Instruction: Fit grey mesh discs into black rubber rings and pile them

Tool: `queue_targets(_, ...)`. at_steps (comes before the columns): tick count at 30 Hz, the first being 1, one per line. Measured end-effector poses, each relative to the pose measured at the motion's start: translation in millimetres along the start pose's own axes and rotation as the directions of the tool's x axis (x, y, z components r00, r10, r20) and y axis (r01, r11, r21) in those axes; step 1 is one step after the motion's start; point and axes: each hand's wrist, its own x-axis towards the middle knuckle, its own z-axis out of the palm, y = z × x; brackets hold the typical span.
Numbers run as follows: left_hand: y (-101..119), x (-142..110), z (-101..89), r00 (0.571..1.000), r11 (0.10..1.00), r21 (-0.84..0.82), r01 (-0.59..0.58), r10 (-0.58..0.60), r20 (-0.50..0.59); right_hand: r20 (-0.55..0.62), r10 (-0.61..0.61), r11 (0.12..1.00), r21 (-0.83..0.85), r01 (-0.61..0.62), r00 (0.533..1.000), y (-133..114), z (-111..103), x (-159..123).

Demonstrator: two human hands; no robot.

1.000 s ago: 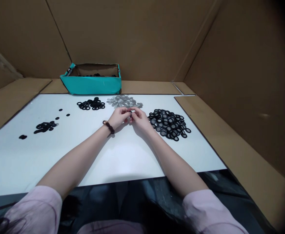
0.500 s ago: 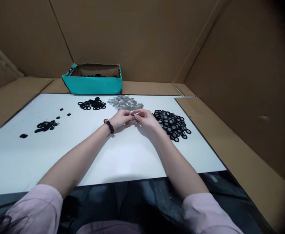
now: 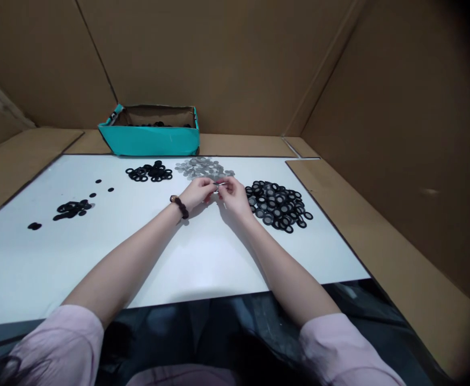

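My left hand point(image 3: 198, 193) and my right hand point(image 3: 233, 195) meet fingertip to fingertip over the white table point(image 3: 138, 257), both pinched on a small part point(image 3: 219, 185), too small to name, that shows a glint of grey. Just behind the hands lies a heap of grey discs point(image 3: 201, 168). A pile of black rings with grey centres point(image 3: 277, 204) sits right of my right hand. Plain black rings point(image 3: 149, 172) lie in a small heap behind and left of my left hand, whose wrist wears a dark bead bracelet point(image 3: 180, 206).
A teal box point(image 3: 150, 138) with dark parts inside stands at the table's back edge. More black rings point(image 3: 71, 208) are scattered at the left. Brown cardboard walls point(image 3: 380, 107) enclose the table on three sides. The near edge meets a dark lap.
The hands stayed pinched together, shifting slightly right half a second ago and now back left. The small part between the fingertips has turned a little.
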Motion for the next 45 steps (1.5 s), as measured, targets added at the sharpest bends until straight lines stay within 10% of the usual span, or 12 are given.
queue_targets(6,-0.6,-6.0,1.4,0.99,0.999,0.032,-0.005,0.001,0.139,0.192,0.032,0.991,-0.133,-0.007,0.981,-1.3,-9.9,3.6)
queue_targets(13,-7.4,-1.0,4.8,0.999,0.984,-0.173,-0.04,0.043,0.017,0.133,0.12,0.991,0.051,-0.127,0.984,2.3,1.1,0.2)
queue_targets(19,-6.6,-3.2,1.0,0.977,0.998,-0.058,0.023,-0.01,0.213,0.252,0.14,0.99,-0.039,-0.134,0.958,-1.3,-10.0,4.0)
queue_targets(25,-13.2,0.9,5.6,0.998,0.992,-0.112,-0.049,0.052,0.023,0.053,0.125,0.99,-0.074,-0.121,0.991,1.0,-2.9,0.9)
queue_targets(31,-4.7,-5.4,2.5,0.976,0.998,-0.041,0.05,-0.041,0.212,0.209,0.093,0.983,-0.174,-0.056,0.974,-1.0,-11.3,3.1)
queue_targets(37,-1.7,-2.3,9.6,0.999,0.978,-0.205,-0.044,0.043,-0.011,0.102,0.148,0.985,0.072,-0.156,0.984,-9.6,0.6,-3.1)
queue_targets(45,0.6,-0.3,-2.8,0.995,0.995,0.084,-0.055,0.048,0.083,0.126,0.041,0.993,-0.113,-0.027,0.991,-12.6,-11.5,2.6)
